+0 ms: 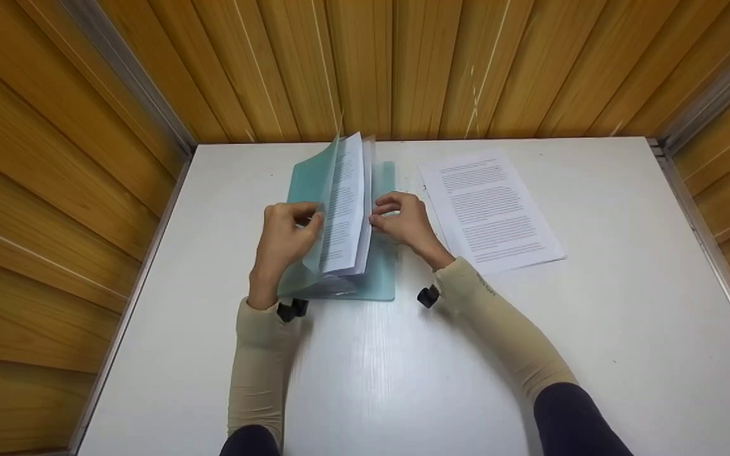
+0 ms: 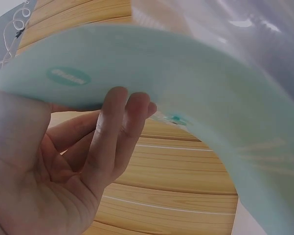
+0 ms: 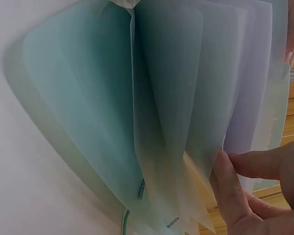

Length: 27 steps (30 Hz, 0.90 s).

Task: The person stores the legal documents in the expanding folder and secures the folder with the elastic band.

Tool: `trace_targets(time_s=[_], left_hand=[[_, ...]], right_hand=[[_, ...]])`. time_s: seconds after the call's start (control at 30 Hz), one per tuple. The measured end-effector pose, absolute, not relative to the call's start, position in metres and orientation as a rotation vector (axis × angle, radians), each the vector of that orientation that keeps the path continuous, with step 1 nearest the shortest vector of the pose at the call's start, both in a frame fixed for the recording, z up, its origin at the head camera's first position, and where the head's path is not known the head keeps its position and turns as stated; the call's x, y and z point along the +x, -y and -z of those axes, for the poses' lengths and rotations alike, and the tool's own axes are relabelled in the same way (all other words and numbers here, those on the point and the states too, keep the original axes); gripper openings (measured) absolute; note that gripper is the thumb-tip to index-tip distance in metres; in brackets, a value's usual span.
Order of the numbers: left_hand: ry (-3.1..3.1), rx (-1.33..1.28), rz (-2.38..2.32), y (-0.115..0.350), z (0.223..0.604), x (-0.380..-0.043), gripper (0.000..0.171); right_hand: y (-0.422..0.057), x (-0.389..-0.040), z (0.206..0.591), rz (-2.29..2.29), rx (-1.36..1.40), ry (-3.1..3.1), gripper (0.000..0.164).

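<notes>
A teal display folder (image 1: 382,278) with clear plastic pockets stands partly opened on the table, its leaves raised. My left hand (image 1: 284,235) pinches its bent front cover (image 2: 112,58) between thumb and fingers; the left wrist view shows a small oval label on that cover. With thumb and fingertips, my right hand (image 1: 408,221) pinches the edge of a clear pocket (image 3: 213,98) among the raised leaves. Inside the raised leaves a white printed sheet (image 1: 343,215) faces left. Several translucent pockets fan out toward the teal back cover (image 3: 83,93) in the right wrist view.
Right of the folder lies a small stack of printed sheets (image 1: 485,209), slightly turned. Wooden panel walls (image 1: 397,69) enclose the white table (image 1: 365,373) at the back and sides.
</notes>
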State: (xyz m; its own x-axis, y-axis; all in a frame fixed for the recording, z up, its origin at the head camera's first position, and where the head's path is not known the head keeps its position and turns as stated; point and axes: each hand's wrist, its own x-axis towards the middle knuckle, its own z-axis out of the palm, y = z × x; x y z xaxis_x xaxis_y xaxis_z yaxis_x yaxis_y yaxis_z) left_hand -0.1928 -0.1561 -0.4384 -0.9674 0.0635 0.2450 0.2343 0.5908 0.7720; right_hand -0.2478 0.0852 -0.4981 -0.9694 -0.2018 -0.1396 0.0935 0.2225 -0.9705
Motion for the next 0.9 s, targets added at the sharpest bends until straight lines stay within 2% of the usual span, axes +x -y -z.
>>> trace_targets(time_s=[0.2,0.53,0.9], left_hand=[[2.624,-0.239,1.329,0.156,0.437,-0.193,0.025],[2.615,-0.244,1.346,0.158,0.438,-0.193,0.024],[2.615,-0.261,1.352,0.158,0.439,-0.194,0.024]], right_hand=[[-0.099,-0.244,0.492,1.815,-0.114,-2.242,0.043],[-0.125,-0.241,0.481,1.733,-0.137,-2.359,0.036],[-0.163,-0.248,0.478,1.639,-0.167,-2.506,0.036]])
